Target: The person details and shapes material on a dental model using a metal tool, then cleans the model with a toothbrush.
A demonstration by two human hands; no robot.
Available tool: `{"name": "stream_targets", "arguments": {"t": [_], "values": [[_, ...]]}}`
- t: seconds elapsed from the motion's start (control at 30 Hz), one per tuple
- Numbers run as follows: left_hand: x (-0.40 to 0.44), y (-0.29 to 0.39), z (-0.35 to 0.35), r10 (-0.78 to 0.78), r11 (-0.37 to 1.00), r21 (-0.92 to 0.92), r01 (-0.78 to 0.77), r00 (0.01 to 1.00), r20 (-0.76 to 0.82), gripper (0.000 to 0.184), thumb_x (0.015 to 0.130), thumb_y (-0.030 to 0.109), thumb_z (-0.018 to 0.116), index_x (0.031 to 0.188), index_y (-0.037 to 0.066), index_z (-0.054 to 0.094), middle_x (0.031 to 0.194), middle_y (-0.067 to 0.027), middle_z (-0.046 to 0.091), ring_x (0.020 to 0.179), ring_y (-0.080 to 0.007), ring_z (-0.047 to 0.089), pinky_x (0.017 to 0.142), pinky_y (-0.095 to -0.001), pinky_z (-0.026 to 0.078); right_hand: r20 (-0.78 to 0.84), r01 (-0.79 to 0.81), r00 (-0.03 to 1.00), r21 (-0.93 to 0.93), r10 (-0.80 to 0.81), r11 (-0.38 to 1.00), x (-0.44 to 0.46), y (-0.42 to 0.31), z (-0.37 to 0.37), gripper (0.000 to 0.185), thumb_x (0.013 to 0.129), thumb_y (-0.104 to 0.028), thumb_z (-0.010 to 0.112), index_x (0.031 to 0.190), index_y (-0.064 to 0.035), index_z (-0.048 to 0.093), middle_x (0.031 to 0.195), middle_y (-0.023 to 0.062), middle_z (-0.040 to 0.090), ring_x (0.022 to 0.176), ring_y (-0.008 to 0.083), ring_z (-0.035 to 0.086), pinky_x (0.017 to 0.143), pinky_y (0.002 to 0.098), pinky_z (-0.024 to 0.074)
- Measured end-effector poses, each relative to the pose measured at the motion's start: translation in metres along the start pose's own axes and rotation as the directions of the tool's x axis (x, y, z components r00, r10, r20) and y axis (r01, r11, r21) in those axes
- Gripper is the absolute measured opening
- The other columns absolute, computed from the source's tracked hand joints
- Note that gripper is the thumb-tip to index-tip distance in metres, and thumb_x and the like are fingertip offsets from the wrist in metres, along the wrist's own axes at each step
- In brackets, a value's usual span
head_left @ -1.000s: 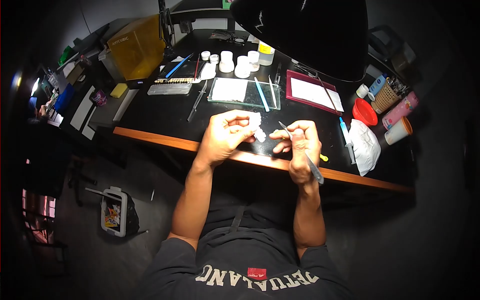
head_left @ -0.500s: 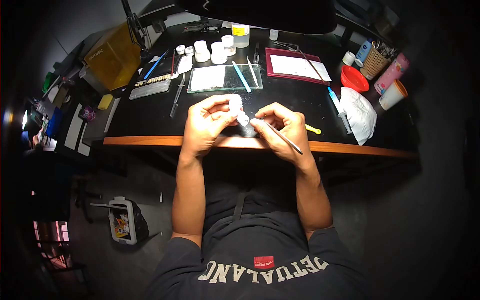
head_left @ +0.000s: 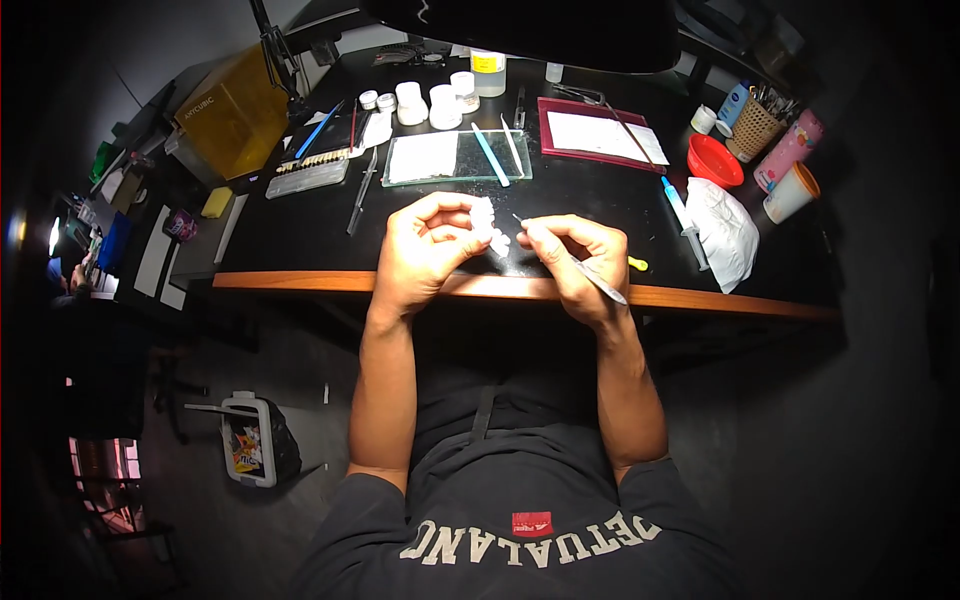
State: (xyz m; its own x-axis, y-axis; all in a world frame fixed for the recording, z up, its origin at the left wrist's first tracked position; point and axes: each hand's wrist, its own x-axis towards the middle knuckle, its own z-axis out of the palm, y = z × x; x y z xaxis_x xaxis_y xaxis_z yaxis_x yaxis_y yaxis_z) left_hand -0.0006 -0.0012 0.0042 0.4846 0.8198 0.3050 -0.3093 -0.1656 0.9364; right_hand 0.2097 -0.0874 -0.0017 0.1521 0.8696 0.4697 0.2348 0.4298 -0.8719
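My left hand [head_left: 428,248] pinches a small white lumpy piece, which looks like a plaster dental model [head_left: 483,214], between thumb and fingers above the front of the desk. Its finer shape is washed out by the bright light. Held like a pen in my right hand [head_left: 580,262] is a slim metal carving tool [head_left: 600,284]. The thin tip points left at the model, with a small gap between them. Pale specks lie on the dark desktop below and behind the hands. A yellow-green handle [head_left: 638,264] shows partly from behind my right hand.
Beyond the hands lies a glass slab [head_left: 400,182] bearing white paper and a blue tool [head_left: 490,155]. White jars [head_left: 445,107] stand behind it. Rightward are a maroon board [head_left: 548,150], a syringe [head_left: 685,222], crumpled tissue [head_left: 722,240] and a red bowl [head_left: 712,160]. Another person's hand [head_left: 80,272] shows far left.
My right hand has drawn slightly right, so the tool's tip now shows apart from the model. The model has turned a little in my left hand. The whole view has shifted slightly.
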Motion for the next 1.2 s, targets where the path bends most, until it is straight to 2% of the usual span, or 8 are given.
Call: {"name": "stream_targets", "arguments": {"t": [0.17,0.47,0.6,0.73,0.87,1.03,1.13,1.2], "values": [[0.000,0.000,-0.001,-0.025,0.998,0.051,0.025,1.000,0.007,0.039,0.090,0.001,0.083,0.124,-0.008,0.067,0.107,-0.0152,0.077,0.097,-0.0181,0.077,0.087,-0.0309,0.064,-0.013,-0.009,1.000,0.041,0.009,0.999,0.001,0.001,0.000,0.014,0.099,-0.003,0.070,0.111,0.0040,0.075,0.098,0.0117,0.079,0.094,0.0152,0.075,0.088,0.0288,0.0583],[-0.001,0.001,0.004,-0.012,1.000,0.024,0.012,1.000,0.029,0.036,0.091,-0.002,0.080,0.126,-0.007,0.070,0.105,-0.0132,0.077,0.092,-0.0147,0.075,0.086,-0.0277,0.063,0.019,-0.019,1.000,0.078,0.018,0.997,0.001,-0.010,0.003,0.018,0.095,0.006,0.072,0.112,0.0037,0.072,0.104,0.0135,0.079,0.098,0.0144,0.075,0.089,0.0267,0.0583],[-0.002,-0.001,0.002,-0.026,0.998,0.058,0.025,0.999,0.021,0.036,0.091,-0.002,0.080,0.126,-0.006,0.070,0.105,-0.0128,0.077,0.091,-0.0142,0.075,0.086,-0.0272,0.062,-0.064,0.155,0.986,0.032,-0.152,0.987,0.002,0.001,0.003,0.017,0.091,0.002,0.080,0.108,0.0014,0.077,0.096,0.0103,0.079,0.088,0.0134,0.076,0.079,0.0257,0.0601],[0.000,0.000,0.002,-0.041,0.998,0.056,0.040,0.999,0.017,0.037,0.091,-0.002,0.081,0.126,-0.007,0.070,0.106,-0.0129,0.077,0.092,-0.0145,0.075,0.087,-0.0285,0.062,-0.142,0.206,0.972,0.112,-0.189,0.972,0.005,0.000,0.006,0.019,0.092,0.007,0.077,0.108,-0.0007,0.078,0.105,0.0100,0.077,0.092,0.0151,0.075,0.085,0.0255,0.0604],[-0.001,0.000,0.001,-0.045,0.996,0.081,0.042,0.999,0.029,0.037,0.092,-0.001,0.080,0.127,-0.007,0.069,0.106,-0.0129,0.077,0.093,-0.0145,0.075,0.087,-0.0289,0.062,-0.113,0.048,0.993,0.236,-0.021,0.971,0.003,-0.002,0.006,0.018,0.093,0.009,0.075,0.110,0.0017,0.075,0.107,0.0101,0.076,0.095,0.0149,0.074,0.090,0.0261,0.0594],[-0.002,0.001,0.002,0.000,0.994,0.110,-0.005,0.999,0.041,0.036,0.093,0.000,0.079,0.126,-0.007,0.069,0.107,-0.0130,0.077,0.094,-0.0154,0.075,0.089,-0.0298,0.062,-0.215,0.102,0.975,0.236,-0.050,0.966,-0.002,-0.012,0.019,0.012,0.089,0.011,0.076,0.095,0.0028,0.069,0.092,0.0094,0.076,0.084,0.0105,0.073,0.086,0.0284,0.0605],[-0.003,0.003,0.002,0.003,0.996,0.086,-0.008,0.999,0.049,0.036,0.093,-0.001,0.079,0.126,-0.008,0.069,0.107,-0.0134,0.077,0.096,-0.0163,0.075,0.090,-0.0307,0.062,-0.196,0.252,0.960,0.284,-0.201,0.925,0.003,-0.002,0.026,0.012,0.090,0.011,0.074,0.093,0.0015,0.068,0.088,0.0066,0.074,0.084,0.0104,0.073,0.085,0.0278,0.0609],[-0.003,0.002,0.003,0.006,0.998,0.062,-0.009,0.998,0.055,0.035,0.093,-0.001,0.079,0.126,-0.008,0.069,0.108,-0.0139,0.077,0.097,-0.0170,0.075,0.091,-0.0313,0.062,-0.203,0.198,0.970,0.325,-0.136,0.925,0.001,-0.003,0.031,0.014,0.090,0.012,0.074,0.092,0.0009,0.066,0.085,0.0044,0.071,0.083,0.0103,0.073,0.087,0.0296,0.0615]]}}
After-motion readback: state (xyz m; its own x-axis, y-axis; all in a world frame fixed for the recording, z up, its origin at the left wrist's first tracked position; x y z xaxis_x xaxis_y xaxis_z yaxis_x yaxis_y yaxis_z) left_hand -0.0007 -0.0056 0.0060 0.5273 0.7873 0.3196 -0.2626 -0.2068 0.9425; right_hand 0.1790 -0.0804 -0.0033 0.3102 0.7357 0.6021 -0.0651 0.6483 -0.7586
